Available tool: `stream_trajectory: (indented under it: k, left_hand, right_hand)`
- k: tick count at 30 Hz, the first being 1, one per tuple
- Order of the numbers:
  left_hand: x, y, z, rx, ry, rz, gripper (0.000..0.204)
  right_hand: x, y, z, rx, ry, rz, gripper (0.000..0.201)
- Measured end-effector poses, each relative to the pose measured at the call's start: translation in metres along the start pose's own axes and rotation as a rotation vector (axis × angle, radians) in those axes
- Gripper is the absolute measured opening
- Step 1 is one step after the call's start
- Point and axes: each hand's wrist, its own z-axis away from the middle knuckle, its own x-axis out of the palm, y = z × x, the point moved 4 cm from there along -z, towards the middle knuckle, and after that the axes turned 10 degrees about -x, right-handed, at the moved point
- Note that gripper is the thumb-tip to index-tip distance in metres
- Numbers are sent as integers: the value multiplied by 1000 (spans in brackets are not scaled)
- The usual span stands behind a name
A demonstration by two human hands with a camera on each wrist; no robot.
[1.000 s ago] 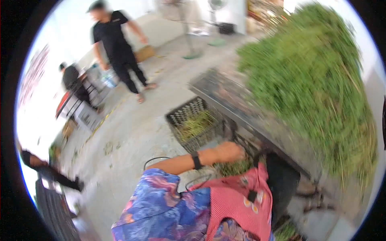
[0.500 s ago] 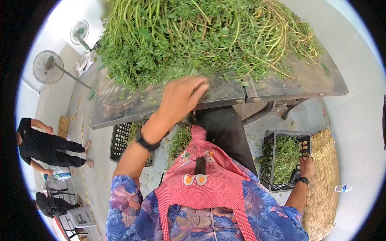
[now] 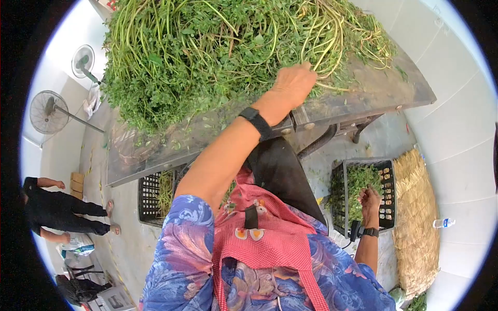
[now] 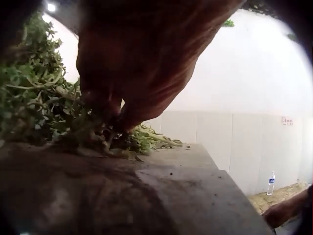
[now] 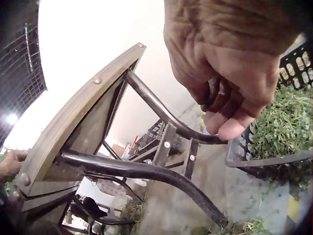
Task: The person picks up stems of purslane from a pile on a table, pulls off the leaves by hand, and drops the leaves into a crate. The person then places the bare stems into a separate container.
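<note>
Green stems of the herb heap (image 3: 233,46) now lie under the left hand (image 3: 293,85), which half a second ago hovered short of them above the desk (image 3: 363,103) edge; its fingers (image 4: 105,105) curl into the stalks, so a bunch looks nearly gathered. The right hand (image 3: 369,199), fingers (image 5: 230,125) loosely curled and empty, hangs over the black crate (image 3: 389,207).

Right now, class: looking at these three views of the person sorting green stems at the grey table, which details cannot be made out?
- Left hand fingertips: buried in the pile of green stems, both views.
- Right hand: curled, head view too small; right wrist view shows no clear hold.
- Black plastic crate depth: filled with greens.
- Small water bottle label: too small.
</note>
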Motion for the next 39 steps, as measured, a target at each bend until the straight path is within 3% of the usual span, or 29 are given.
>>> stream_trajectory:
  k: [2,5,6,9,10,12,13,15,18,21,27,39]
  left_hand:
    - [-5,-8,6,-6,-7,3,15]
    - [-28,-34,17,-136,88,260,18]
    - [-33,-47,21,-137,95,253,18]
    - [-54,-95,36,-159,294,668,28]
    - [-58,-105,42,-167,310,655,28]
    - [-63,-125,58,-346,244,1032,31]
    - [-74,-126,70,-450,149,1085,32]
    - [-78,-134,85,-496,109,1171,30]
    - [-85,-136,103,-570,53,1300,26]
    - [-89,-135,115,-572,5,1469,26]
    - [-98,-142,123,-509,18,1665,27]
    - [-94,-128,122,-363,0,1720,50]
  right_hand:
    - [1,-1,3,-6,-18,37,13]
    - [18,-23,2,-92,6,80,21]
    - [28,-31,1,-95,-1,74,21]
    - [73,-68,-5,-246,-122,117,26]
    - [104,-94,6,-296,-174,131,25]
    - [152,-132,19,-418,-271,207,25]
    - [174,-148,24,-428,-286,201,25]
    - [224,-179,41,-562,-483,194,25]
    - [293,-209,79,-642,-617,232,25]
    - [353,-218,114,-742,-745,212,25]
    - [423,-204,155,-705,-1015,165,28]
    - [477,-188,174,-682,-1064,121,33]
